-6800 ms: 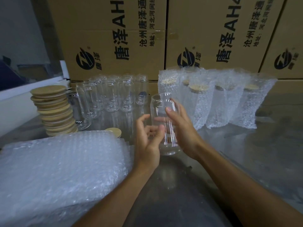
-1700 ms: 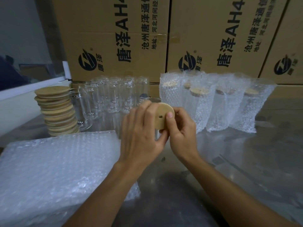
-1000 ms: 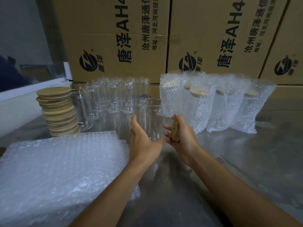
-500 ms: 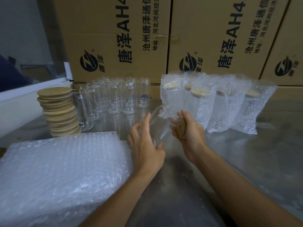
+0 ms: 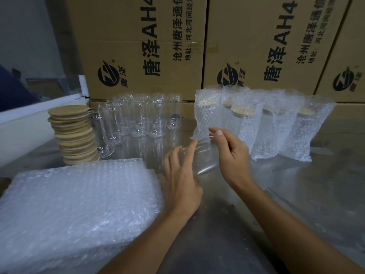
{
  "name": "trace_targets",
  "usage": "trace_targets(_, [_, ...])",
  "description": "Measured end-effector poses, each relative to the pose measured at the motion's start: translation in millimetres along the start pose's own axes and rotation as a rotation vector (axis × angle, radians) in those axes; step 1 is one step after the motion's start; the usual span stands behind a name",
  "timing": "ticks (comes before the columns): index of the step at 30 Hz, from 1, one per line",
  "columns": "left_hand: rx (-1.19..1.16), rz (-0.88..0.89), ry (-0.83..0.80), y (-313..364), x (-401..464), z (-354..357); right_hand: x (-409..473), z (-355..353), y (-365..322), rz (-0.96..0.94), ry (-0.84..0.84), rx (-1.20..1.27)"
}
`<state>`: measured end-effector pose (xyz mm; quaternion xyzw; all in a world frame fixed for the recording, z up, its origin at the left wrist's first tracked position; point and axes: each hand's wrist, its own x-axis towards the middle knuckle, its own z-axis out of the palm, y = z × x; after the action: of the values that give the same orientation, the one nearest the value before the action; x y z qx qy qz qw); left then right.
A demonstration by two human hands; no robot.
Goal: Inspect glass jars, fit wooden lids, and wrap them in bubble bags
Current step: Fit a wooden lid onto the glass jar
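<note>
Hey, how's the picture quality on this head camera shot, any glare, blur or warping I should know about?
Head view: wide-angle warping bows the cardboard boxes outward; the light is dim and soft, with dull reflections on the metal table; the jar between the left hand and right hand is smeared and hard to outline; glints speckle the stack of bubble bags.

A: What colours do you see?

B: Tan cardboard boxes (image 5: 138, 46) printed with black characters and a round black logo. A stack of pale yellow-brown round wooden lids (image 5: 74, 135).

A: And the plastic?

B: A whitish translucent pile of bubble bags (image 5: 75, 210), dotted all over with small round bubbles. Colourless clear glass jars (image 5: 138, 117) on a grey metal table (image 5: 316, 194).
</note>
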<state>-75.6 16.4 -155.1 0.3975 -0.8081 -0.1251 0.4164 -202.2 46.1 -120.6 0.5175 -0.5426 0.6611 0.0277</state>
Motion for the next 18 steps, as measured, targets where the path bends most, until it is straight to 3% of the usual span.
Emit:
trace_targets(2, [0.133, 0.026, 0.001, 4, -2, -2, -2, 2, 4, 0.072, 0.024, 0.001])
trace_targets(7, [0.382, 0.073, -0.021, 11, -5, -5, 3, 8, 3, 0.546, 0.104, 0.199])
trace_targets(9, [0.409, 0.097, 0.001, 13, -5, -6, 8, 6, 0, 0.631, 0.137, 0.255])
trace_targets(11, [0.367, 0.113, 0.047, 15, -6, -6, 10, 4, -4, 0.566, 0.166, 0.286])
trace_targets(13, [0.31, 0.124, 0.06, 14, -5, -6, 12, -2, -10, 0.379, 0.181, 0.251])
trace_targets(16, [0.148, 0.153, 0.006, 9, -1, -4, 15, -15, -18, 0.064, 0.109, 0.185])
trace_targets(18, [-0.058, 0.149, -0.094, 6, 2, -3, 18, -23, -21, -0.043, 0.046, 0.164])
